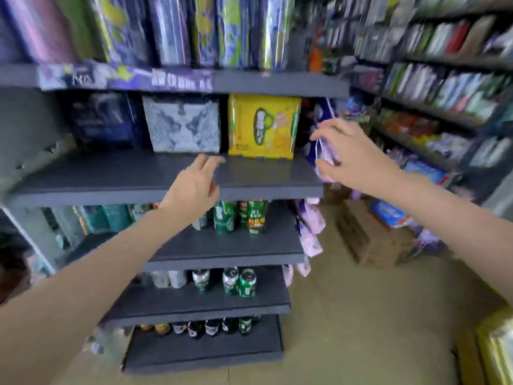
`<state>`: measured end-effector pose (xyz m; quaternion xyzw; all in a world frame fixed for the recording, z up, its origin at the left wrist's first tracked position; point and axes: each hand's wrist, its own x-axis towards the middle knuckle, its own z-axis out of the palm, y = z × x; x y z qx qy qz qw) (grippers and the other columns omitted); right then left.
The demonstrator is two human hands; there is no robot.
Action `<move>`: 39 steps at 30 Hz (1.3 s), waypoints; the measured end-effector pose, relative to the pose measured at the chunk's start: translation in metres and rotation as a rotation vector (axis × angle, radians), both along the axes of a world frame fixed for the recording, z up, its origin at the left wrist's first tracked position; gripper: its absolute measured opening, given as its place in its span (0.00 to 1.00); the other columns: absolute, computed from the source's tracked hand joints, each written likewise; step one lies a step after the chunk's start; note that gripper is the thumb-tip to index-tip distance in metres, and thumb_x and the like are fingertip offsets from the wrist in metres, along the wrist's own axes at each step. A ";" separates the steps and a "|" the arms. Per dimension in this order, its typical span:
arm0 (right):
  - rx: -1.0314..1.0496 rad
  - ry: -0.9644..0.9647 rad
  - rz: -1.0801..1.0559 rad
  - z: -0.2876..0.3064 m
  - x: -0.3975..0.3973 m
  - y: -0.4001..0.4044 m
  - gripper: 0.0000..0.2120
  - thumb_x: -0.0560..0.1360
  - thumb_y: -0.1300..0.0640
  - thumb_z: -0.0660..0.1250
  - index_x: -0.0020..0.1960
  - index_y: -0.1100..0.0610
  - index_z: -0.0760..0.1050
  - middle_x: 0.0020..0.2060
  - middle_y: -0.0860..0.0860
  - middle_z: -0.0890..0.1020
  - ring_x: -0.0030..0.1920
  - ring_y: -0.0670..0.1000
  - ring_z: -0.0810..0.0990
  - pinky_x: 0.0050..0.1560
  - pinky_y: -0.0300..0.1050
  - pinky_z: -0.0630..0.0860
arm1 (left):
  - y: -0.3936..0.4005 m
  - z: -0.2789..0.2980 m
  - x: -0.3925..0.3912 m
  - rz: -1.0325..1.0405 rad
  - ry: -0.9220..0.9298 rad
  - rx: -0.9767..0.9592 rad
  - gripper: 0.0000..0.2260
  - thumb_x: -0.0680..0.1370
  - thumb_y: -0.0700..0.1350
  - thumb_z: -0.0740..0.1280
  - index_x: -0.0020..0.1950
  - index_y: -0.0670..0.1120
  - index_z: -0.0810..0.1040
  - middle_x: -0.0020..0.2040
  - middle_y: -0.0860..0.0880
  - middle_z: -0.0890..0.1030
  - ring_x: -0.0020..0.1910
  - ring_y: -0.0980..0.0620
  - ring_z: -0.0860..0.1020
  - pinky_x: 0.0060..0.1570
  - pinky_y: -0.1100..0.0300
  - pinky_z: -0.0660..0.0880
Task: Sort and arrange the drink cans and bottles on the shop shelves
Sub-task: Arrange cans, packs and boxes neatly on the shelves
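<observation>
A dark grey shelf unit (pixel 166 176) stands in front of me. My left hand (pixel 194 187) reaches over the front of its second shelf, fingers loosely spread and holding nothing. My right hand (pixel 347 151) is at the shelf's right end, its fingers against a pale purple packet (pixel 326 157) that hangs there; the blur hides whether it grips the packet. A yellow drink carton pack (pixel 263 126) and a grey-white box (pixel 183 123) stand at the back of that shelf. Green cans (pixel 240 216) stand on the shelf below, more cans (pixel 238 282) under them, and dark bottles (pixel 211 327) on the lowest.
Tall blue and yellow packs (pixel 194 29) fill the top shelf. More purple packets (pixel 311 232) hang down the unit's right side. Cardboard boxes (pixel 366 234) lie on the floor to the right, below a long wall of stocked shelves (pixel 444 93). A yellow pack (pixel 497 354) sits bottom right.
</observation>
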<state>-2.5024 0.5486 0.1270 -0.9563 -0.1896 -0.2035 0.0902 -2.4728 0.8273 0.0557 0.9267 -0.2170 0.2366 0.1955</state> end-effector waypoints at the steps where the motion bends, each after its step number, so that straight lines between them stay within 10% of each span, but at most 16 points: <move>1: 0.010 -0.062 -0.011 0.026 0.001 -0.006 0.23 0.71 0.51 0.60 0.62 0.62 0.71 0.61 0.60 0.72 0.61 0.62 0.69 0.62 0.48 0.62 | -0.003 0.025 0.001 -0.027 -0.046 0.015 0.20 0.74 0.34 0.63 0.66 0.41 0.69 0.56 0.41 0.73 0.49 0.39 0.78 0.43 0.48 0.75; 12: 0.086 -0.194 -0.003 0.163 0.081 -0.009 0.29 0.76 0.54 0.65 0.73 0.54 0.57 0.70 0.55 0.63 0.66 0.59 0.67 0.65 0.52 0.66 | -0.025 0.191 0.073 -0.057 -0.360 -0.242 0.23 0.75 0.37 0.63 0.70 0.43 0.63 0.60 0.44 0.72 0.53 0.47 0.73 0.49 0.56 0.70; 17: 0.104 -0.070 -0.004 0.170 0.133 -0.009 0.34 0.76 0.55 0.66 0.74 0.52 0.52 0.71 0.56 0.61 0.55 0.55 0.75 0.56 0.48 0.69 | -0.043 0.203 0.123 -0.004 -0.231 -0.298 0.26 0.75 0.40 0.65 0.72 0.45 0.60 0.65 0.42 0.68 0.57 0.45 0.72 0.52 0.54 0.70; 25: 0.422 0.019 0.066 0.151 0.248 -0.033 0.38 0.72 0.53 0.71 0.74 0.57 0.53 0.71 0.57 0.63 0.69 0.56 0.64 0.61 0.44 0.64 | -0.113 0.200 0.184 0.100 0.046 -0.192 0.34 0.75 0.50 0.67 0.74 0.46 0.52 0.63 0.40 0.73 0.58 0.41 0.74 0.53 0.55 0.69; 39: 0.902 0.144 0.422 0.113 0.418 -0.019 0.45 0.62 0.50 0.79 0.70 0.61 0.61 0.65 0.59 0.70 0.65 0.57 0.70 0.67 0.53 0.66 | -0.181 0.190 0.241 0.589 -0.056 -0.453 0.43 0.67 0.54 0.75 0.72 0.41 0.55 0.66 0.44 0.69 0.65 0.45 0.70 0.61 0.50 0.70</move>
